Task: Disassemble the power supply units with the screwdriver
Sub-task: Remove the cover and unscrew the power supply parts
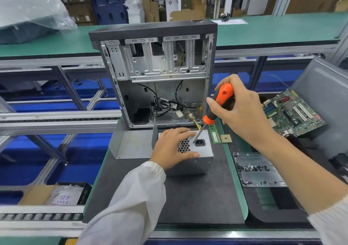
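The person's right hand is gripping the screwdriver, its tip sitting by the socket on the power supply mid-bench. Left hand is pressing flat, fingers straight. Best keeping the shaft square to the screw and bearing down.

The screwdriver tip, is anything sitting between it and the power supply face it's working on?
Nothing visible does. The screwdriver, gripped by the right hand, already has its tip on the power supply unit, just left of the power socket. The left hand rests on the unit, left of the tip.
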`<state>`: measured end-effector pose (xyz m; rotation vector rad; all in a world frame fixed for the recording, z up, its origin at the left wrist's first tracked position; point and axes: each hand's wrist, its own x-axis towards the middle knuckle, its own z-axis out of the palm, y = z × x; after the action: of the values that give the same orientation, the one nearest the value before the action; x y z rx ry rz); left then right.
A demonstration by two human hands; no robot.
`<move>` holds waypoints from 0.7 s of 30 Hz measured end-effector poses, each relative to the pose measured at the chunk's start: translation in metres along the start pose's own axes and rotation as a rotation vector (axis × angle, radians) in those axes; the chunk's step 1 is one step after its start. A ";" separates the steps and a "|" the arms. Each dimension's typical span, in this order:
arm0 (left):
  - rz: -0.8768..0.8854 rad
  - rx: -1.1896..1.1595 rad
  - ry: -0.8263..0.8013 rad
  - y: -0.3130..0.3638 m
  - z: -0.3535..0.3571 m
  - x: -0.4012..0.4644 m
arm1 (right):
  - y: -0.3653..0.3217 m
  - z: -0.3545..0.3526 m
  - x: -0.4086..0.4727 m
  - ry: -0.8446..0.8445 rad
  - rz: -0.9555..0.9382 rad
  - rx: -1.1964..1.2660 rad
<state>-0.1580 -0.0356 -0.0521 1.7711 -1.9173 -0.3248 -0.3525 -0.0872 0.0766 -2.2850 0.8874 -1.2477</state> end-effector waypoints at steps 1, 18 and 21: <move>-0.002 0.005 -0.002 0.000 0.000 0.000 | 0.000 0.001 0.000 -0.007 0.000 0.003; -0.006 -0.005 -0.008 0.001 0.000 -0.003 | -0.006 0.001 0.006 -0.044 -0.045 -0.035; -0.006 -0.006 0.003 0.001 0.000 -0.004 | -0.006 0.002 0.004 -0.052 -0.045 -0.037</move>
<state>-0.1585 -0.0315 -0.0527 1.7726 -1.9073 -0.3298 -0.3475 -0.0856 0.0817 -2.3671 0.8517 -1.1949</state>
